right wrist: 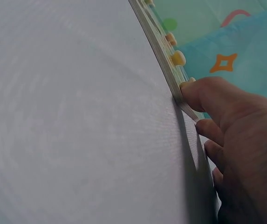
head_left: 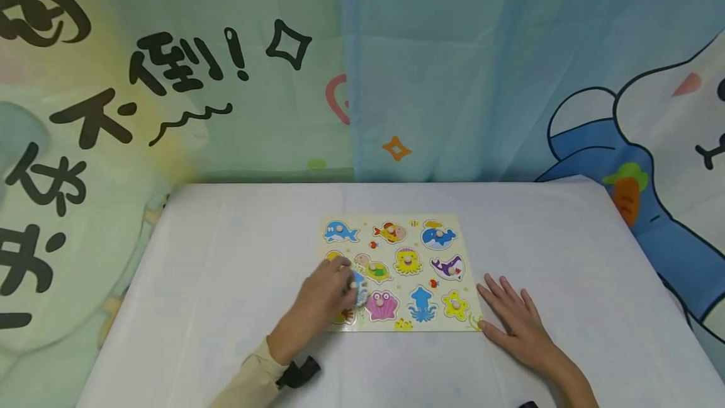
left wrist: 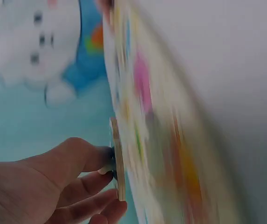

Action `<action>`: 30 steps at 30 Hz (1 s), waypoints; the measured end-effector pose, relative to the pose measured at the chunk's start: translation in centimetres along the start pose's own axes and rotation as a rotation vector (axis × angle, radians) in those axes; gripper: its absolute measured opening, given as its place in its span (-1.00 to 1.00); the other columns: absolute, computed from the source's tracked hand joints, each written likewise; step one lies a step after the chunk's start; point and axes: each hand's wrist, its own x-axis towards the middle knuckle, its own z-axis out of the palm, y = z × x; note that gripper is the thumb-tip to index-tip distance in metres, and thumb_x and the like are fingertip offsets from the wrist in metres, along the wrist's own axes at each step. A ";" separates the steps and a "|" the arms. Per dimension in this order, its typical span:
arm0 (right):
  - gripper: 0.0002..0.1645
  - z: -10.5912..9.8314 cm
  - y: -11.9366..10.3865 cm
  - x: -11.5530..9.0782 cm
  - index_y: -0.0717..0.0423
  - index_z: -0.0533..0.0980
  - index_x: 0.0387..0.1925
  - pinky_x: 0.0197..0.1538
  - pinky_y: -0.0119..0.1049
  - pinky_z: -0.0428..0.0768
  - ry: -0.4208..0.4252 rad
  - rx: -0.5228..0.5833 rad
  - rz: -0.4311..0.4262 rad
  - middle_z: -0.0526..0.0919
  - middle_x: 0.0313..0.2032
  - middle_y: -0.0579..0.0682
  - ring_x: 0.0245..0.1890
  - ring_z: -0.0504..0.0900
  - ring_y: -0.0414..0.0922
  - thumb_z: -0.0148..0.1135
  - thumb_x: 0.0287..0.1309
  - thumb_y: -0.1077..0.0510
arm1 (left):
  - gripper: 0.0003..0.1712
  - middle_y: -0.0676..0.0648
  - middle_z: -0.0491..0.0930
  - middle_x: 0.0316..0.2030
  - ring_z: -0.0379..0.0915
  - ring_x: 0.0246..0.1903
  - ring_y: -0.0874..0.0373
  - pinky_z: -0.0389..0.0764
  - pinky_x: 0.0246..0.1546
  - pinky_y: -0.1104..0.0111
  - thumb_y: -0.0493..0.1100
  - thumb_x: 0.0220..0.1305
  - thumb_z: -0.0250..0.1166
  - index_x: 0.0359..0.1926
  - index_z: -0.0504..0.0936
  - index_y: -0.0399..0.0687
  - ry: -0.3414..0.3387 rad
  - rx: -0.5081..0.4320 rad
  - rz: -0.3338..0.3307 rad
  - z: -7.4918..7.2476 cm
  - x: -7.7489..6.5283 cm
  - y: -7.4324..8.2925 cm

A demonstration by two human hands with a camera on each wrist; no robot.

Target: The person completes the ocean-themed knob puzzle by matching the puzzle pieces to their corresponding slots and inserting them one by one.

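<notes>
A pale yellow knobbed puzzle board (head_left: pixel 408 282) with sea animals lies flat on the table. My left hand (head_left: pixel 321 298) is over its left side, pinching a blue and white puzzle piece (head_left: pixel 359 287) by its knob. In the left wrist view, the wooden piece (left wrist: pixel 118 161) stands nearly edge-on beside the blurred board (left wrist: pixel 156 121), and the thumb and fingers meet at its knob. What the piece depicts cannot be made out. My right hand (head_left: pixel 521 323) lies at the right, thumb touching the board's lower right corner, fingers spread on the cloth.
Knobbed pieces sit in the board, among them a pink shell (head_left: pixel 382 305), a blue squid (head_left: pixel 422 304), a yellow octopus (head_left: pixel 408 261) and a turtle (head_left: pixel 376 271). A white cloth (head_left: pixel 238 257) covers the table. Behind it hangs a printed curtain (head_left: pixel 436 68).
</notes>
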 end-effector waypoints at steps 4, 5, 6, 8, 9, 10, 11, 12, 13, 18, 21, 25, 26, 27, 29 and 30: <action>-0.24 0.0 -0.1 0.2 0.10 0.27 0.38 0.48 0.18 -0.41 -0.003 0.000 0.001 0.18 0.44 0.24 0.57 -0.21 0.00 0.21 0.19 -0.04 | -0.92 0.01 0.59 -0.20 0.41 -0.32 0.19 0.48 -0.36 0.50 -0.17 0.14 0.33 -0.35 0.64 -0.08 -0.068 0.051 0.111 2.6 0.9 4.1; -0.23 0.0 -0.1 0.2 0.10 0.27 0.39 0.48 0.18 -0.41 -0.003 0.000 0.002 0.17 0.44 0.24 0.57 -0.21 0.01 0.21 0.19 -0.04 | -0.91 0.03 0.57 -0.24 0.38 -0.35 0.22 0.45 -0.37 0.53 -0.16 0.16 0.33 -0.33 0.64 -0.07 -0.079 0.055 0.131 3.1 1.3 4.8; -0.24 0.0 -0.1 0.3 0.10 0.27 0.39 0.48 0.18 -0.42 -0.001 0.000 0.002 0.18 0.44 0.24 0.57 -0.21 0.00 0.21 0.19 -0.04 | -0.90 0.04 0.55 -0.27 0.36 -0.37 0.24 0.41 -0.38 0.55 -0.14 0.18 0.32 -0.33 0.64 -0.06 -0.095 0.065 0.145 3.7 1.7 5.4; -0.24 0.0 -0.2 0.4 0.10 0.27 0.38 0.48 0.19 -0.41 0.001 0.005 -0.002 0.18 0.44 0.25 0.57 -0.21 0.00 0.21 0.19 -0.03 | -0.89 0.04 0.51 -0.30 0.31 -0.41 0.27 0.36 -0.41 0.58 -0.13 0.21 0.31 -0.34 0.65 -0.07 -0.121 0.062 0.158 4.7 2.5 6.2; -0.24 0.1 -0.2 0.4 0.10 0.27 0.38 0.47 0.19 -0.41 0.001 0.008 -0.004 0.18 0.44 0.25 0.57 -0.21 0.00 0.21 0.19 -0.03 | -0.88 0.03 0.49 -0.30 0.28 -0.44 0.28 0.33 -0.43 0.59 -0.12 0.22 0.31 -0.34 0.65 -0.08 -0.138 0.052 0.155 5.2 2.8 6.4; -0.24 0.1 -0.2 0.5 0.10 0.27 0.38 0.47 0.19 -0.40 0.002 0.009 -0.007 0.18 0.43 0.26 0.56 -0.21 0.00 0.22 0.19 -0.03 | -0.87 0.02 0.47 -0.30 0.26 -0.46 0.29 0.31 -0.46 0.59 -0.12 0.23 0.31 -0.35 0.64 -0.09 -0.156 0.028 0.145 5.6 3.1 6.5; -0.24 0.2 -0.2 0.5 0.09 0.28 0.38 0.47 0.20 -0.40 0.000 0.009 -0.008 0.18 0.43 0.26 0.57 -0.21 0.00 0.22 0.19 -0.03 | -0.87 0.01 0.46 -0.28 0.25 -0.48 0.29 0.29 -0.48 0.59 -0.12 0.24 0.31 -0.37 0.64 -0.09 -0.175 0.005 0.129 5.9 3.3 6.7; -0.24 0.2 -0.2 0.5 0.10 0.28 0.38 0.47 0.20 -0.40 -0.001 0.011 -0.010 0.19 0.43 0.26 0.56 -0.21 0.00 0.22 0.19 -0.03 | -0.86 0.01 0.45 -0.27 0.24 -0.50 0.30 0.28 -0.50 0.60 -0.12 0.24 0.31 -0.38 0.64 -0.10 -0.187 -0.009 0.114 6.3 3.5 6.8; -0.24 0.3 -0.2 0.6 0.10 0.28 0.38 0.47 0.20 -0.39 -0.003 0.013 -0.012 0.19 0.43 0.27 0.56 -0.20 0.00 0.22 0.19 -0.03 | -0.86 0.00 0.45 -0.26 0.23 -0.50 0.30 0.27 -0.51 0.60 -0.12 0.24 0.32 -0.38 0.64 -0.10 -0.197 -0.029 0.101 6.6 3.7 6.8; -0.24 0.4 -0.2 0.7 0.10 0.28 0.38 0.48 0.18 -0.40 -0.001 0.006 -0.010 0.19 0.43 0.27 0.56 -0.21 -0.01 0.21 0.19 -0.03 | -0.84 0.01 0.45 -0.28 0.23 -0.46 0.28 0.30 -0.45 0.57 -0.08 0.22 0.35 -0.35 0.68 -0.08 -0.208 0.005 0.099 7.1 4.2 7.2; -0.24 0.4 -0.2 0.8 0.10 0.27 0.38 0.48 0.18 -0.40 -0.001 0.003 -0.012 0.19 0.43 0.26 0.56 -0.21 -0.01 0.21 0.19 -0.03 | -0.84 0.03 0.45 -0.30 0.24 -0.43 0.27 0.31 -0.43 0.55 -0.05 0.21 0.36 -0.34 0.68 -0.05 -0.209 0.031 0.090 7.0 4.3 7.2; -0.24 0.4 -0.3 0.8 0.11 0.27 0.39 0.48 0.18 -0.40 0.000 -0.005 -0.016 0.18 0.44 0.25 0.57 -0.22 -0.01 0.20 0.20 -0.04 | -0.81 0.06 0.46 -0.17 0.30 -0.27 0.25 0.33 -0.40 0.56 -0.01 0.22 0.35 -0.22 0.66 0.02 -0.256 0.042 0.119 7.2 4.2 6.9; -0.24 0.4 -0.3 0.7 0.11 0.26 0.39 0.48 0.18 -0.40 -0.001 -0.014 -0.017 0.18 0.44 0.25 0.57 -0.23 -0.02 0.19 0.21 -0.04 | -0.77 0.07 0.45 -0.12 0.30 -0.20 0.24 0.35 -0.38 0.57 0.01 0.22 0.34 -0.16 0.64 0.05 -0.280 0.045 0.142 7.2 4.2 6.9; -0.24 0.5 -0.3 0.7 0.11 0.26 0.39 0.48 0.17 -0.41 0.001 -0.025 -0.019 0.18 0.44 0.24 0.57 -0.24 -0.03 0.18 0.21 -0.04 | -0.71 0.07 0.44 -0.07 0.29 -0.15 0.23 0.37 -0.36 0.57 0.04 0.23 0.33 -0.08 0.63 0.08 -0.303 0.057 0.173 7.3 4.1 6.9; -0.24 0.6 -0.2 0.5 0.11 0.25 0.39 0.49 0.14 -0.44 0.001 -0.045 -0.023 0.18 0.44 0.23 0.57 -0.27 -0.08 0.16 0.22 -0.04 | -0.58 0.09 0.42 0.01 0.29 -0.06 0.22 0.42 -0.28 0.56 0.10 0.22 0.32 0.07 0.57 0.16 -0.338 0.100 0.248 7.5 3.8 7.0; -0.24 0.6 -0.2 0.4 0.11 0.25 0.40 0.49 0.12 -0.45 0.000 -0.052 -0.024 0.17 0.45 0.23 0.57 -0.29 -0.10 0.16 0.23 -0.05 | -0.52 0.09 0.41 0.04 0.29 -0.03 0.22 0.44 -0.22 0.55 0.13 0.21 0.32 0.13 0.53 0.18 -0.352 0.113 0.277 7.5 3.6 7.0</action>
